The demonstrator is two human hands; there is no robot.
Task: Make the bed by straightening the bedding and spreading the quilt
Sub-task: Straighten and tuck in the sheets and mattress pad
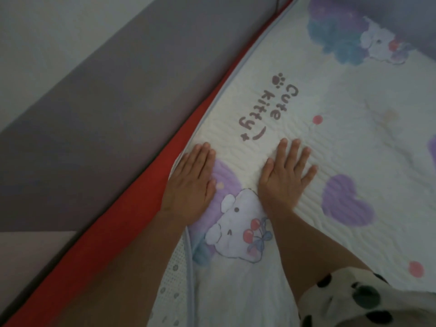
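Note:
A white quilted bed pad [349,128], printed with cats, purple hearts and the words "Cute kitty", lies across the bed. My left hand [192,182] lies flat with straight fingers on the pad's left edge, by its pale blue binding. My right hand [285,178] presses flat on the pad a little to the right, fingers spread. A printed cat sits between my wrists. Under the pad, a red sheet [132,223] shows as a strip along the left side.
A grey padded bed side [113,109] runs diagonally along the left, with a pale wall [47,43] behind it. A white dotted underlayer [174,279] peeks out below my left forearm. My spotted sleeve [354,300] is at the lower right.

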